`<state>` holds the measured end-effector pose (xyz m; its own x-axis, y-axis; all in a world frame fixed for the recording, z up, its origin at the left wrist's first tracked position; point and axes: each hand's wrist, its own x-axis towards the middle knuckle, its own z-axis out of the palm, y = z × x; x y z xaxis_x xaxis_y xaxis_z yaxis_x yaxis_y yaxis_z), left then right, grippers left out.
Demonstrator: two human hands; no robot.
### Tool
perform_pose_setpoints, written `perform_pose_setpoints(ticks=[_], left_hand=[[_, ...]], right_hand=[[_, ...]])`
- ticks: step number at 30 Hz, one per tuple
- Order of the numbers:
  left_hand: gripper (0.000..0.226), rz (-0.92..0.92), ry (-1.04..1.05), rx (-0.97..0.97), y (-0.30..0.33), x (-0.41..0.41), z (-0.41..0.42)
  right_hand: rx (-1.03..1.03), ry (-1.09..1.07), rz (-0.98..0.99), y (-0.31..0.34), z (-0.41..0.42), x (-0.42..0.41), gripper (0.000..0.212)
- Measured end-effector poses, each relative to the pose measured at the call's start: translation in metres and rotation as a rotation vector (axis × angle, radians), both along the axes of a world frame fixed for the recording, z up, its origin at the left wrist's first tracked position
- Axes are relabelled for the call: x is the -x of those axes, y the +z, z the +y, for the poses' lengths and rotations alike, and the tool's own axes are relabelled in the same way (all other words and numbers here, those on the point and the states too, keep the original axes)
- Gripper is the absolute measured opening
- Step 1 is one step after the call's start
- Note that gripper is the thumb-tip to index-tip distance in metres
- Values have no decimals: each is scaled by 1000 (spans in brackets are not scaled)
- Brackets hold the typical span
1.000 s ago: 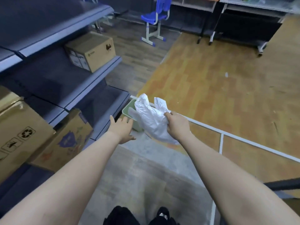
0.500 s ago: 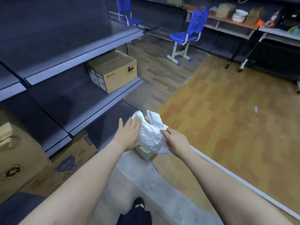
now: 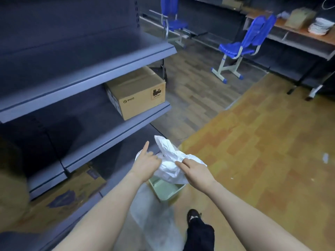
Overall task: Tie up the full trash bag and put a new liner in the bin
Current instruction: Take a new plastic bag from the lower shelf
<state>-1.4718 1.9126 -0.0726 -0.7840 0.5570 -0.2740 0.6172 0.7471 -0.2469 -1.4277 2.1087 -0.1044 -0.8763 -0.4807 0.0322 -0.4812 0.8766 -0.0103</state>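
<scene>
The dark metal shelving fills the left half of the frame, its tiers slanting toward the centre, with a cardboard box marked PICO on the middle shelf. Wood-pattern flooring spreads over the right half, orange-toned near and greyer toward the upper centre. Two blue chairs stand at the top, in front of a long desk at the upper right carrying a box and a stack of white items.

Low in the centre sits the pale green bin, open and apparently unlined. Just below it, under the forearms, lies a cloudy translucent bag on the floor, probably the full trash bag, though whether it is tied I cannot tell.

Directly above the bin, both hands work a crumpled white liner. The left hand grips its left edge with curled fingers, the index finger pointing up free. The right hand pinches the right side.

The liner is bunched, so the mouth may be hard to find; pulling at the wrong layers could stretch or tear the thin film. The light bin could also tip or slide when the liner is pushed in. A shoe stands close beside the bag on the floor and might catch it.
</scene>
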Motion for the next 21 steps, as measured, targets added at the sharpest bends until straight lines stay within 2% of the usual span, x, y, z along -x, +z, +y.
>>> perform_pose_setpoints(ticks=[3,5,8,11,12,14,17,19,21], left_hand=[[35,-7,67,11,-12,17,31],[36,-41,112,8,-16,28,53],[37,-97,156,52,-19,39,73],[34,-135,190,71,-19,46,78],[29,-88,163,70,-16,46,78],[19,56,64,63,-6,47,75],[31,142,-38,23,-2,48,60],[31,210,-68,23,0,49,50],[31,253,-53,26,3,52,37]], right_hand=[[-27,76,-41,-7,38,40,55],[-23,162,-191,-10,67,69,54],[-125,259,-366,-13,101,111,78],[-180,402,-312,-4,113,146,107],[-185,461,-266,-1,111,154,114],[-126,557,-162,2,99,166,122],[-89,648,-184,4,70,181,125],[-263,729,-277,4,52,189,127],[-485,755,-336,4,40,192,114]])
